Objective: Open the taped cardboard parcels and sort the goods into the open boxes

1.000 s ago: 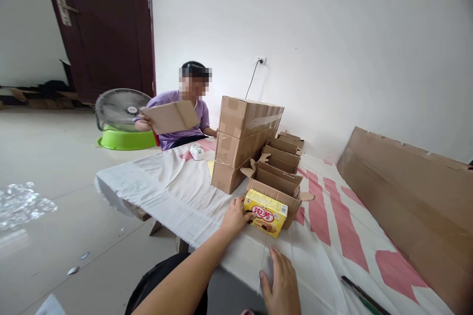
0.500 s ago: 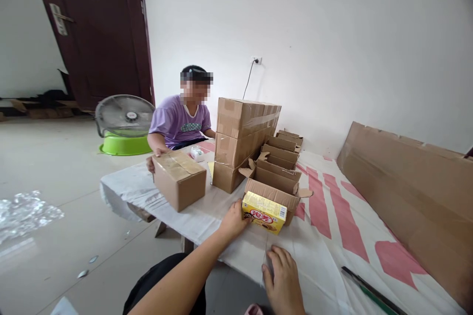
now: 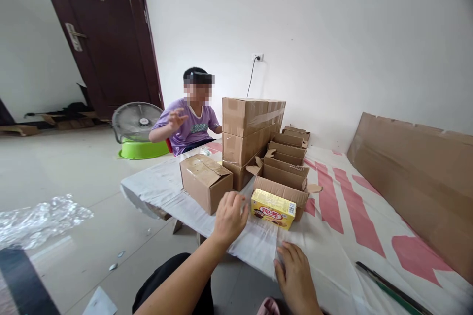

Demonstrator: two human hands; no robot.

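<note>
My left hand [image 3: 231, 217] hovers just left of a yellow printed snack box [image 3: 273, 209], fingers apart and holding nothing. That box stands on the cloth-covered table against the front of an open cardboard carton [image 3: 283, 184]. To the left of my hand is a taped cardboard box [image 3: 206, 182]; whether my fingers touch it I cannot tell. My right hand [image 3: 296, 275] rests at the table's front edge, empty, its fingers stretched out over the cloth.
Stacked taped cartons [image 3: 246, 128] rise behind, beside a row of open cartons [image 3: 290, 150]. A utility knife [image 3: 393, 288] lies at the right. Large cardboard [image 3: 414, 182] leans by the wall. Across the table sits a person [image 3: 190, 125], one hand raised. A fan [image 3: 138, 120] stands behind.
My left hand has let go of the yellow snack box and drawn away leftward. The other person has released the taped box, now nearer the stack, and lifted that hand.
</note>
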